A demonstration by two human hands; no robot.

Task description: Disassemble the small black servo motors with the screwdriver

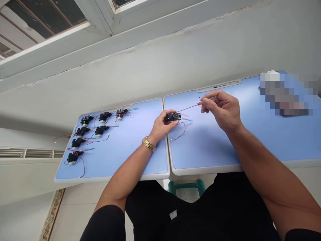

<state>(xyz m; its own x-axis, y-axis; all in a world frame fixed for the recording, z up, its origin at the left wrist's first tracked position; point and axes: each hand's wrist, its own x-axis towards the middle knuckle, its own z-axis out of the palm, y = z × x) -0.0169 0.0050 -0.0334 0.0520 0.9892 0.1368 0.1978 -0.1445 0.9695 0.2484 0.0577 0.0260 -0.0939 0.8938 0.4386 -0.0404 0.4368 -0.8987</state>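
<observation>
My left hand (164, 124) is closed around a small black device with wires (173, 116), holding it over the seam between two blue tables. An orange, a blue and a thin dark red wire trail from its right side onto the tabletop. In my right hand (222, 108) is a slim screwdriver (199, 103) with a red and clear handle, pinched between thumb and fingers. Its long metal shaft slants down to the left, and the tip reaches the device's upper edge. Whether it sits in a screw is too small to tell.
Several similar black devices (101, 131) with wires lie on the left blue table (132, 144). A dark pen-like item (222, 86) rests in the groove of the right table (200, 150). A pixelated patch covers its far right. A green stool (187, 185) stands below; a wall runs behind.
</observation>
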